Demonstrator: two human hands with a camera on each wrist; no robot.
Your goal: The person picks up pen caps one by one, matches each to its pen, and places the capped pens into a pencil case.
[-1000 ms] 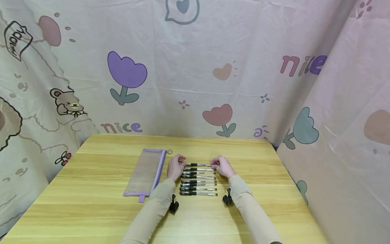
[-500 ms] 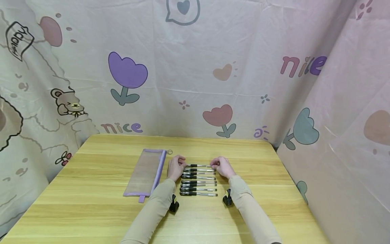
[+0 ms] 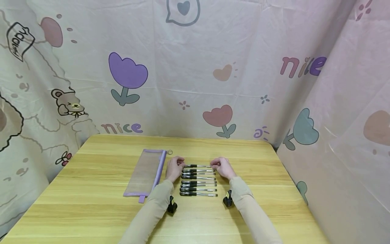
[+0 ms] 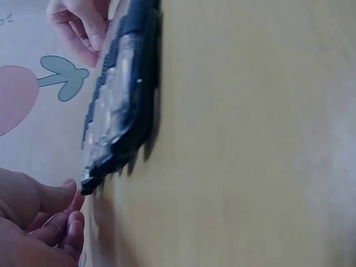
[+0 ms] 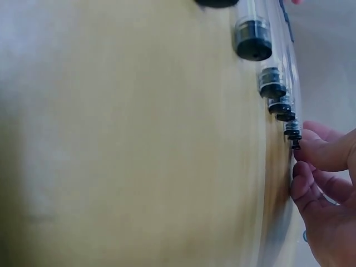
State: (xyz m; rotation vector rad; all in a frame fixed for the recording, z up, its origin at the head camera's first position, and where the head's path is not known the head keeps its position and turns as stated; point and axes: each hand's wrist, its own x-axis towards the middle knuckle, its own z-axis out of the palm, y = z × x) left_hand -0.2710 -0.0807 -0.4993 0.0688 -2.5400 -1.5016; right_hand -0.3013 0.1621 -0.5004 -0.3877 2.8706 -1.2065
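Several black-gripped clear pens (image 3: pixel 198 189) lie side by side in a column on the wooden table. At the far end of the column is one pen (image 3: pixel 198 166) between my two hands. My left hand (image 3: pixel 175 168) is at its left end, fingers loosely bent; in the left wrist view the thumb tip (image 4: pixel 69 186) appears just apart from the nearest pen end. My right hand (image 3: pixel 223 168) pinches the right end of that far pen, though the thumb (image 5: pixel 328 151) partly hides the contact in the right wrist view.
A purple-edged mesh zip pouch (image 3: pixel 144 173) lies flat left of the pens, its ring (image 3: pixel 170 152) near my left hand. Behind the table (image 3: pixel 243 149) hangs a printed curtain (image 3: pixel 182 61), with more curtain along both sides.
My left hand and forearm have shifted slightly left, showing more of the far pen's left end. The right hand stays almost in place. The other pens and the pouch have not moved.
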